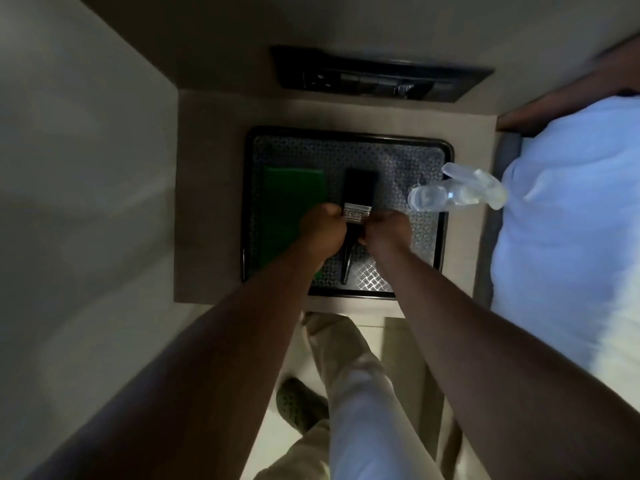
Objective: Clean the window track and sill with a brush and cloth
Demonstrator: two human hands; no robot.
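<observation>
Dim room, view straight down: pale floor tiles (367, 327) nearest me, light trousers (349, 386) and a green slipper (299, 403) below the forearms. Beyond them a beige side table (207, 188) stands between a grey wall and a bed with blue bedding (568, 216).

On the table I see a black tray (446, 216) with an embossed diamond-pattern liner. Both hands meet over its middle. My left hand (323, 233) is curled against the left edge of the paintbrush (356, 202); my right hand (386, 230) is curled against the right edge, fingers at the ferrule and upper handle. Both appear to grasp the brush, which lies flat or barely lifted, black bristles pointing away from me, handle tapering toward me.

A folded green cloth (292, 202) lies just left of the brush, partly under the left wrist. A clear spray bottle (453, 192) stands at the tray's right edge.

Farthest, a dark switch panel (377, 77) sits on the wall.

Progress, my judgement: at the start. Tools are only now being picked up; no window, track or sill is in view, so all brushing and wiping remains.

Writing: the metal ferrule (357, 213) carries stamped letters, too blurred to read.
</observation>
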